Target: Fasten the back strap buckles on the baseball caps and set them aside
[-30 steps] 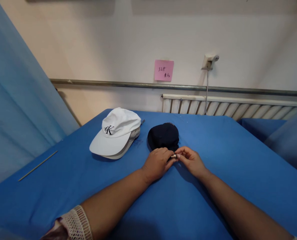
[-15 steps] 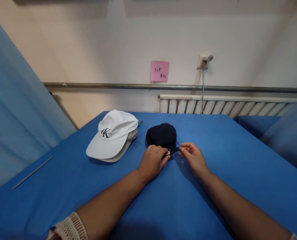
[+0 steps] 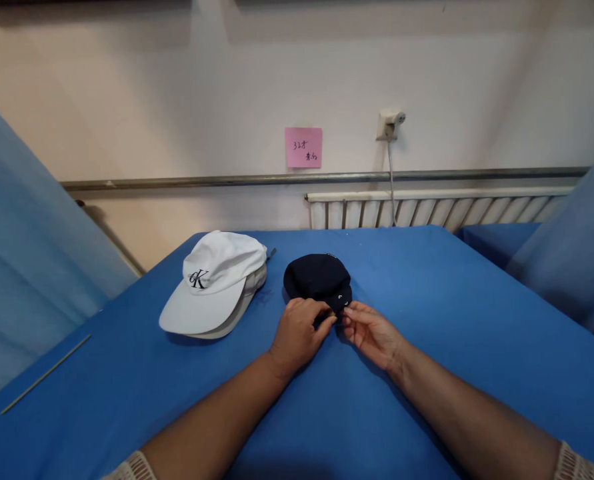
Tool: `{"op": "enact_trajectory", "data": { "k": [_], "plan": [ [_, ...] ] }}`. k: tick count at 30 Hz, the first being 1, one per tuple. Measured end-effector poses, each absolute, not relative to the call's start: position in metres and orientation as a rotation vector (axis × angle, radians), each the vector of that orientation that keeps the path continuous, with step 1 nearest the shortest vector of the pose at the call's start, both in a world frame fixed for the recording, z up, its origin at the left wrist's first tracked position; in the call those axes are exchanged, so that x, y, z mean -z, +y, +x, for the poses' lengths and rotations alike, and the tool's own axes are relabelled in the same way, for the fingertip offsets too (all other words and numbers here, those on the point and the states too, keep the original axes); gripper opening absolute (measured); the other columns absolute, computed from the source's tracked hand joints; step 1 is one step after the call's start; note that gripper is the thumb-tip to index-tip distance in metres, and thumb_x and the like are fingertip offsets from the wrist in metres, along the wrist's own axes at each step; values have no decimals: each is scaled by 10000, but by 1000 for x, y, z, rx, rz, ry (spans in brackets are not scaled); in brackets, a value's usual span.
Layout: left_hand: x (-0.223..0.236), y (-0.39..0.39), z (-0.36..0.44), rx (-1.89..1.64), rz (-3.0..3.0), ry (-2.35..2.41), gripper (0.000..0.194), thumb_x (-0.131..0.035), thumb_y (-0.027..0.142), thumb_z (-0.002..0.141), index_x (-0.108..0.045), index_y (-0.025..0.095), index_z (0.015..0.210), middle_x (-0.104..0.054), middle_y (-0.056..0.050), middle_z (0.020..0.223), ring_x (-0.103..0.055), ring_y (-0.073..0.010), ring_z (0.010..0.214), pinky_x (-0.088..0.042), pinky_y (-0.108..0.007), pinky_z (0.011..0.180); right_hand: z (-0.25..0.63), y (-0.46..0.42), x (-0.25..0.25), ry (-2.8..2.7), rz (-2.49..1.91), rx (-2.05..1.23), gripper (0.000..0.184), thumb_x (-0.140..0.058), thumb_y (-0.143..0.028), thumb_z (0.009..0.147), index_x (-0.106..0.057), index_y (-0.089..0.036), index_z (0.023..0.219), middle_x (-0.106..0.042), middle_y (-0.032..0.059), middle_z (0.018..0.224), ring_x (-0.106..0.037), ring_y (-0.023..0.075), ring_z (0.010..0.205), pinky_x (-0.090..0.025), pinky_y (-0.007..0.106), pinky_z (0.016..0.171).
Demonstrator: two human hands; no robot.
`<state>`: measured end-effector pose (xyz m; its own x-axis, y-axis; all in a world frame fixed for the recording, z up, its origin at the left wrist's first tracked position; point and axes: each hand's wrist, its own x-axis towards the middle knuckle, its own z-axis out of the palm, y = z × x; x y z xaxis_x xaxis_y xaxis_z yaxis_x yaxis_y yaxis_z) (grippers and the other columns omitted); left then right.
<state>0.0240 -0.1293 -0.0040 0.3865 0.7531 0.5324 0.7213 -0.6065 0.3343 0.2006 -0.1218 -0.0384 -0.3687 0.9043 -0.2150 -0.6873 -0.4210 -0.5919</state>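
Note:
A dark navy cap (image 3: 317, 277) lies on the blue-covered table (image 3: 427, 320), its back edge toward me. My left hand (image 3: 297, 333) pinches the cap's near edge with closed fingers. My right hand (image 3: 371, 331) meets it from the right, fingertips closed on the cap's rear strap near a small metal eyelet. To the left lie white caps (image 3: 217, 280) stacked one on another, the top one with a black logo.
A thin wooden stick (image 3: 47, 373) lies near the table's left edge. Blue curtains hang at left and right. A pink note (image 3: 303, 147), a metal rail, a wall socket with cord and a radiator are on the wall behind.
My right hand, which had drawn the strap out to the right, has come back in against the cap's rear edge. The camera view has shifted, moving everything leftward and down.

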Motion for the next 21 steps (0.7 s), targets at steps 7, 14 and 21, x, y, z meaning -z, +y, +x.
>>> {"op": "enact_trajectory", "data": {
  "k": [7, 14, 21],
  "plan": [
    [5, -129, 24, -1004, 2612, 1402, 124, -586, 298, 869, -605, 191, 927, -672, -31, 829, -603, -177, 774, -427, -378, 828, 194, -129, 33, -797, -692, -1780, 311, -825, -238, 644, -626, -187, 877, -640, -7, 799, -560, 92, 679, -421, 222, 623],
    [4, -131, 27, -869, 2737, 1343, 134, -535, 293, 896, -615, 185, 905, -670, -42, 822, -606, -189, 793, -422, -391, 827, 187, -126, 41, -849, -850, -1628, 335, -843, -329, 612, -615, -184, 809, -598, -30, 663, -513, 89, 588, -368, 238, 567],
    [5, -131, 27, -901, 2614, 1322, 215, -592, 294, 862, -592, 190, 1051, -674, -46, 919, -611, -191, 859, -428, -390, 863, 190, -124, 42, -775, -861, -1634, 325, -831, -363, 617, -642, -169, 795, -638, 5, 724, -502, 88, 579, -375, 245, 559]
  ]
}}
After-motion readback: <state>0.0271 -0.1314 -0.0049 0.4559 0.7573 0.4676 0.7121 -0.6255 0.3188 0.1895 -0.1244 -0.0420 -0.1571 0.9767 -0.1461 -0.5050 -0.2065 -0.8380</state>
